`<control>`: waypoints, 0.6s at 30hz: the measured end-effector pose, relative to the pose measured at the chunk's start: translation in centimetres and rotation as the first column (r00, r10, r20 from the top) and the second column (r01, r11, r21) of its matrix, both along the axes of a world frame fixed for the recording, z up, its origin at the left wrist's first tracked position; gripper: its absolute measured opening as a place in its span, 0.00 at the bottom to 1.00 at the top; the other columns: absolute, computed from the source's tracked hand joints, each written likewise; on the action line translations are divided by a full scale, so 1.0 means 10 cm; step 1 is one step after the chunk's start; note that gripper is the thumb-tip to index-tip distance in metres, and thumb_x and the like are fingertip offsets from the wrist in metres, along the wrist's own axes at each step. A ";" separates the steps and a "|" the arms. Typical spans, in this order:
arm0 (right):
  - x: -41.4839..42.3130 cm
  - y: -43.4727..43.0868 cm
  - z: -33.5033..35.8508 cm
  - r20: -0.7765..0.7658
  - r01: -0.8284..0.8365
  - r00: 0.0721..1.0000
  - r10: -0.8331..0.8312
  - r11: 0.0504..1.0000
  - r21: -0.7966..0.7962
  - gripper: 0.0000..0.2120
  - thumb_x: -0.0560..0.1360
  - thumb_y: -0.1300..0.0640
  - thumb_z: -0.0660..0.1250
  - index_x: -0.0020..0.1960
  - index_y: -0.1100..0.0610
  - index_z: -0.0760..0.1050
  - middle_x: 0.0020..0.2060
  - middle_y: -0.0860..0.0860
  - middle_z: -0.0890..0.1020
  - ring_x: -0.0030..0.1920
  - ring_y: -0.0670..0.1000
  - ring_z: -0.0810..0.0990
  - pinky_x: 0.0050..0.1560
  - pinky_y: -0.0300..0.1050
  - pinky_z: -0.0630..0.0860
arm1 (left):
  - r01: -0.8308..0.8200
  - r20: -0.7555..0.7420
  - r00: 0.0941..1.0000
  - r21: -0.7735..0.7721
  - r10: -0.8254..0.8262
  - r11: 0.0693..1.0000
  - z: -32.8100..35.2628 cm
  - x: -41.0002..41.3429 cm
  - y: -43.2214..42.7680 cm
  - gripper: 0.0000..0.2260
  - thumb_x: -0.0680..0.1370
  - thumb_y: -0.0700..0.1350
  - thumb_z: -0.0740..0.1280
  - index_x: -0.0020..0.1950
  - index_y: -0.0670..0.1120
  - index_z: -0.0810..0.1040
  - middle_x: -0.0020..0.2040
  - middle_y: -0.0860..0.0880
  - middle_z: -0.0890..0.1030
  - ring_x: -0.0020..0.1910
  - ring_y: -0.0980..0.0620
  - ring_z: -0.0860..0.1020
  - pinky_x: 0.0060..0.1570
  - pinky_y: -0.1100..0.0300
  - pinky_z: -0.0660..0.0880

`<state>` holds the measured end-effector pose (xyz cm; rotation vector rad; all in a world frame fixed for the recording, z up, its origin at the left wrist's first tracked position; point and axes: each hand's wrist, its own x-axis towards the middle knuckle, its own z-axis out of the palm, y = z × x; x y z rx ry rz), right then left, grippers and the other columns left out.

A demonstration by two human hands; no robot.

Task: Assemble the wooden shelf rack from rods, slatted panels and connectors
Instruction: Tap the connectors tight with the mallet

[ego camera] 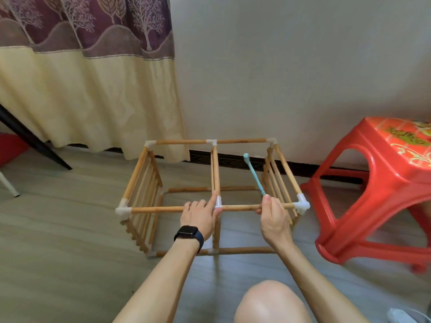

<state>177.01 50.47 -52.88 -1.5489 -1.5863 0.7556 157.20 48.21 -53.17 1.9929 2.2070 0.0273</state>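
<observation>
On the grey floor (pixel 70 229) by the wall (pixel 279 66) sits the half-built rack (pixel 215 169): pale wooden rods, white plastic corner connectors (pixel 302 203), slatted panels (pixel 149 190) at both ends. Left hand (pixel 198 215) is curled over the front top rod (pixel 158 209) right at the middle connector (pixel 218 202). Right hand (pixel 271 216) is clamped round a teal tool (pixel 255 174).

The rack's (pixel 158 209) top stands open in two bays, split by a centre rod (pixel 215 169). Both ends are closed by slatted panels (pixel 149 187). A red stool (pixel 382 173) crowds the right; open floor (pixel 58 217) lies left.
</observation>
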 end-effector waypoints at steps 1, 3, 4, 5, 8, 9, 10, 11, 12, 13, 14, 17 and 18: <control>0.11 -0.08 0.06 -0.009 0.008 1.000 -0.009 0.999 -0.034 0.21 0.85 0.48 0.50 0.41 0.56 0.73 0.36 0.53 0.80 0.36 0.43 0.80 0.37 0.36 0.68 | -0.001 0.006 1.000 0.001 0.001 1.000 -0.02 0.02 0.00 0.25 0.85 0.58 0.44 0.82 0.54 0.47 0.58 0.50 0.77 0.59 0.48 0.74 0.66 0.50 0.64; 0.31 -0.26 0.10 -0.025 0.013 1.000 -0.015 0.996 -0.093 0.21 0.85 0.47 0.52 0.39 0.57 0.71 0.30 0.53 0.79 0.30 0.45 0.80 0.36 0.43 0.69 | -0.018 0.020 1.000 0.005 0.018 1.000 -0.05 0.04 -0.02 0.25 0.86 0.57 0.45 0.82 0.54 0.46 0.65 0.50 0.75 0.64 0.48 0.72 0.70 0.48 0.62; 0.43 -0.36 0.08 -0.005 0.033 0.999 -0.034 0.995 -0.097 0.23 0.85 0.46 0.52 0.38 0.58 0.71 0.28 0.52 0.77 0.29 0.48 0.79 0.37 0.48 0.70 | -0.029 0.034 0.999 0.010 0.028 1.000 -0.06 0.05 -0.02 0.25 0.86 0.56 0.45 0.82 0.54 0.45 0.72 0.49 0.71 0.71 0.48 0.68 0.73 0.45 0.58; 0.54 -0.45 0.04 0.028 0.069 0.997 -0.066 0.993 -0.092 0.25 0.83 0.42 0.52 0.37 0.58 0.70 0.27 0.51 0.76 0.31 0.51 0.79 0.38 0.51 0.70 | -0.030 0.051 0.998 0.015 0.029 0.999 -0.07 0.07 -0.03 0.25 0.86 0.56 0.45 0.82 0.53 0.45 0.79 0.49 0.62 0.77 0.48 0.61 0.76 0.43 0.53; 0.87 -0.63 -0.06 0.125 0.173 0.979 -0.164 0.982 -0.073 0.29 0.75 0.33 0.45 0.35 0.56 0.67 0.28 0.51 0.75 0.36 0.60 0.78 0.41 0.54 0.71 | 0.049 0.026 0.998 0.037 -0.050 0.998 -0.11 0.16 -0.04 0.27 0.86 0.54 0.45 0.82 0.49 0.40 0.82 0.51 0.41 0.81 0.51 0.43 0.77 0.42 0.43; 0.97 -0.64 -0.10 0.159 0.199 0.969 -0.188 0.978 -0.062 0.28 0.76 0.33 0.44 0.36 0.55 0.67 0.30 0.52 0.76 0.39 0.63 0.78 0.42 0.55 0.70 | 0.073 0.013 0.997 0.042 -0.074 0.996 -0.13 0.21 -0.04 0.27 0.86 0.54 0.45 0.82 0.49 0.39 0.82 0.51 0.39 0.81 0.51 0.41 0.77 0.42 0.42; 1.04 -0.65 -0.11 0.188 0.224 0.960 -0.209 0.973 -0.060 0.26 0.78 0.35 0.45 0.36 0.54 0.67 0.33 0.55 0.79 0.43 0.64 0.78 0.43 0.55 0.70 | 0.079 0.012 0.997 0.045 -0.080 0.996 -0.14 0.25 -0.04 0.28 0.85 0.54 0.45 0.82 0.48 0.38 0.81 0.51 0.37 0.81 0.51 0.40 0.77 0.43 0.41; 1.10 -0.64 -0.11 0.223 0.253 0.947 -0.233 0.965 -0.067 0.24 0.81 0.39 0.47 0.37 0.53 0.68 0.37 0.58 0.81 0.47 0.65 0.79 0.45 0.55 0.70 | 0.072 0.021 0.997 0.045 -0.073 0.996 -0.15 0.28 -0.03 0.27 0.85 0.55 0.44 0.82 0.48 0.39 0.81 0.51 0.37 0.81 0.52 0.40 0.77 0.43 0.39; 1.15 -0.63 -0.11 0.267 0.274 0.932 -0.245 0.958 -0.078 0.22 0.83 0.43 0.48 0.39 0.53 0.69 0.42 0.61 0.83 0.51 0.67 0.79 0.46 0.55 0.70 | 0.063 0.035 0.997 0.043 -0.064 0.997 -0.14 0.30 -0.01 0.27 0.85 0.55 0.44 0.82 0.48 0.40 0.81 0.51 0.37 0.80 0.52 0.39 0.76 0.43 0.39; 1.20 -0.61 -0.11 0.322 0.288 0.915 -0.244 0.953 -0.097 0.20 0.84 0.45 0.48 0.42 0.53 0.70 0.46 0.63 0.83 0.54 0.67 0.78 0.47 0.55 0.69 | 0.056 0.048 0.997 0.039 -0.057 0.998 -0.14 0.32 0.00 0.27 0.85 0.55 0.43 0.82 0.48 0.41 0.81 0.51 0.37 0.80 0.53 0.39 0.76 0.44 0.39; 1.24 -0.59 -0.10 0.379 0.293 0.898 -0.225 0.947 -0.131 0.21 0.84 0.46 0.47 0.45 0.54 0.72 0.50 0.64 0.83 0.56 0.68 0.78 0.48 0.55 0.70 | 0.053 0.053 0.997 0.036 -0.055 0.998 -0.14 0.33 0.00 0.27 0.85 0.56 0.43 0.82 0.48 0.42 0.81 0.52 0.37 0.80 0.53 0.40 0.76 0.44 0.39; 1.29 -0.55 -0.01 0.501 0.272 0.854 -0.140 0.941 -0.200 0.23 0.85 0.45 0.45 0.52 0.56 0.75 0.55 0.63 0.82 0.59 0.67 0.77 0.51 0.54 0.70 | 0.055 0.051 0.997 0.031 -0.057 0.998 -0.15 0.32 -0.01 0.27 0.85 0.56 0.44 0.82 0.49 0.42 0.81 0.52 0.37 0.81 0.53 0.40 0.77 0.44 0.40; 1.30 -0.54 0.04 0.516 0.269 0.846 -0.133 0.943 -0.197 0.23 0.85 0.45 0.45 0.51 0.56 0.74 0.54 0.63 0.82 0.58 0.67 0.77 0.51 0.54 0.70 | 0.060 0.047 0.997 0.026 -0.061 0.998 -0.16 0.31 -0.02 0.27 0.85 0.57 0.44 0.82 0.49 0.42 0.81 0.52 0.37 0.81 0.53 0.41 0.77 0.44 0.41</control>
